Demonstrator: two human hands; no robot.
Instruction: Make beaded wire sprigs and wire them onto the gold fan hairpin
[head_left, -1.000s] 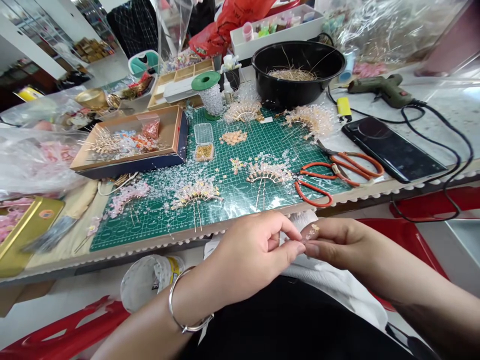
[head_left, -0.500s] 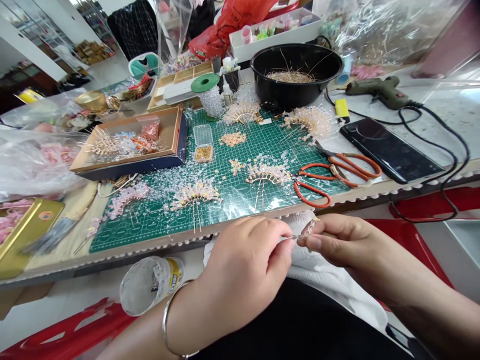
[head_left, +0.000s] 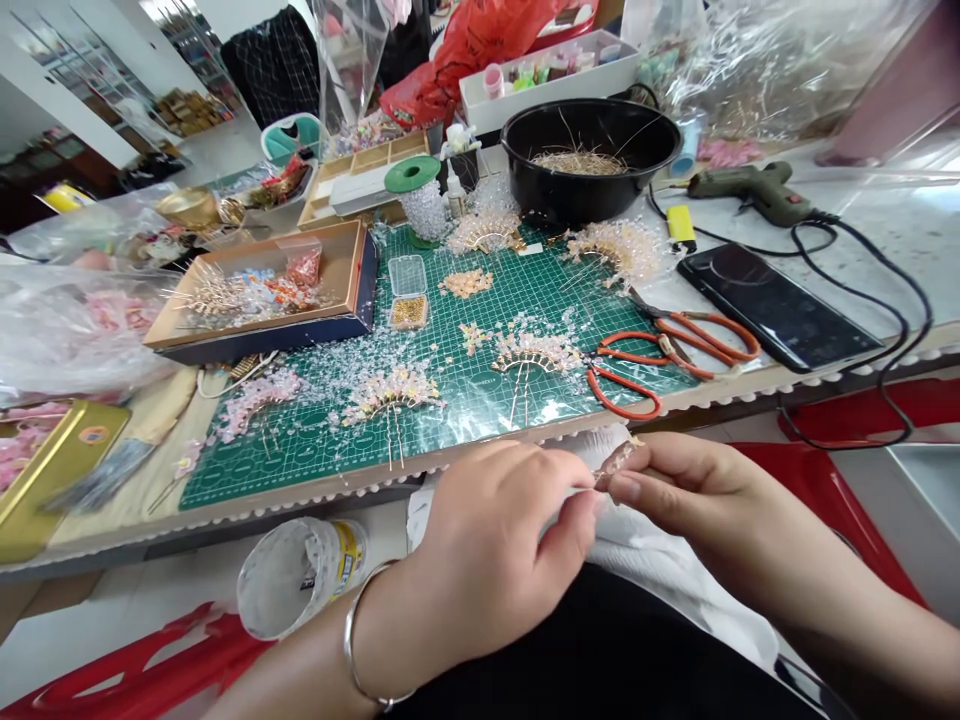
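Observation:
My right hand [head_left: 694,485] pinches a small beaded wire [head_left: 619,460] with pale, clear beads, just in front of the table edge. Thumb and forefinger of my left hand [head_left: 510,535] are closed on the wire's other end, close to the right fingertips; part of it is hidden by the fingers. Beyond my hands, a beaded hairpin [head_left: 536,355] with two long prongs lies on the green cutting mat [head_left: 450,440]. Another hairpin [head_left: 394,390] with pink and yellow flowers is to its left, and a third, pinker one [head_left: 262,395] lies farther left.
Orange-handled scissors [head_left: 630,390] lie at the mat's right, near a phone [head_left: 780,305] and a corded glue gun [head_left: 757,190]. Behind stand a black basin [head_left: 540,190], a bead spool [head_left: 412,175] and an open box [head_left: 262,330]. Below the table is a white bucket [head_left: 289,580].
My left hand has shifted slightly right and down, its fingertips nearer the right hand's. Both hands still hold the beaded wire, and the view has moved a little.

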